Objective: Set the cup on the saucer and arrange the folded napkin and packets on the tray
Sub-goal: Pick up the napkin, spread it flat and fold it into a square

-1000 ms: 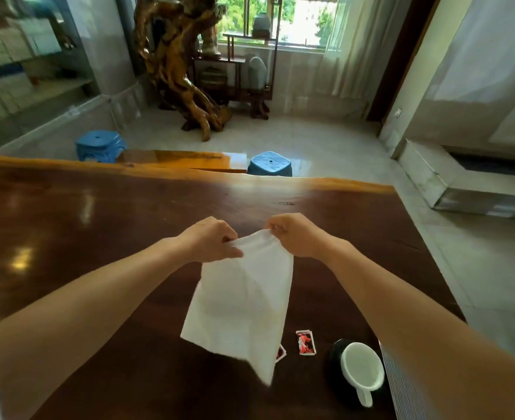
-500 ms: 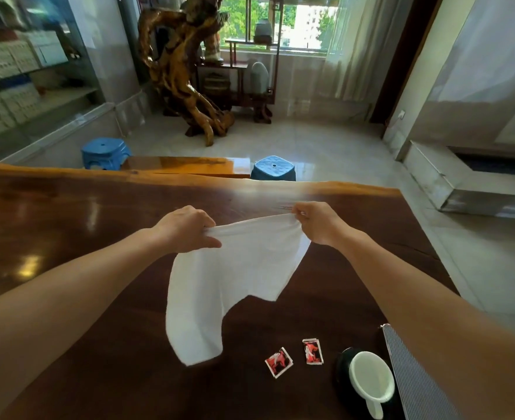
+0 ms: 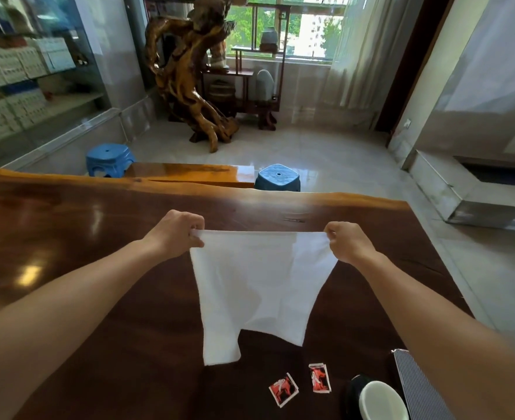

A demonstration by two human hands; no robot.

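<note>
Napkin (image 3: 257, 286), thin white cloth, top corners pinched by left hand (image 3: 175, 234), right hand (image 3: 347, 242), spread flat

I am seeing all of this through one wide-angle camera worn on my head, looking forward and down across the dark polished wooden table (image 3: 68, 237). It is sitting close above my forearms, so my left hand (image 3: 175, 233) and right hand (image 3: 348, 242) are falling near the middle of the picture, while the near table edge is dropping out at the bottom. Farther off, the lens is taking in the pale tiled floor (image 3: 326, 153) and the bright window (image 3: 283, 25) straight ahead. There is no second view sharing anything with it.
</note>
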